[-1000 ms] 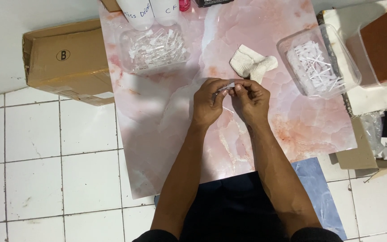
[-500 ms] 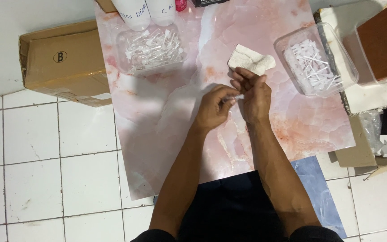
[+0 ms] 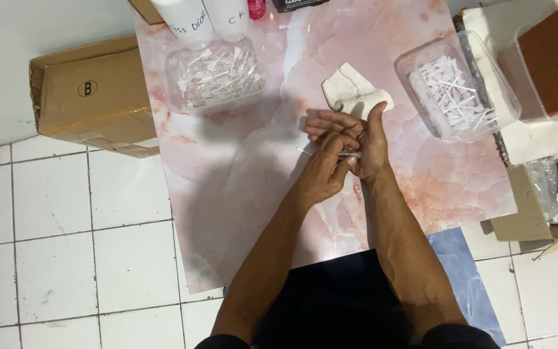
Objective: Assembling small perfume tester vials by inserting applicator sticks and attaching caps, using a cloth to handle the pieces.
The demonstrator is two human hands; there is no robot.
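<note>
A brown cardboard box [image 3: 88,97] (round label on its side) sits on the floor against the table's [image 3: 240,194] left edge; two white labelled bottles [image 3: 205,19] stand at its far edge.

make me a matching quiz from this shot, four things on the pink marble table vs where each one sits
Things:
1. clear plastic tub of small clear vials
2. clear plastic tub of thin white sticks
3. crumpled white cloth
4. brown cardboard box

Places:
A. just beyond the hands
B. on the floor, left of the table
C. table's right side
D. table's upper left, below two white bottles

Pairs: 1-D, 2-C, 3-A, 4-B
</note>
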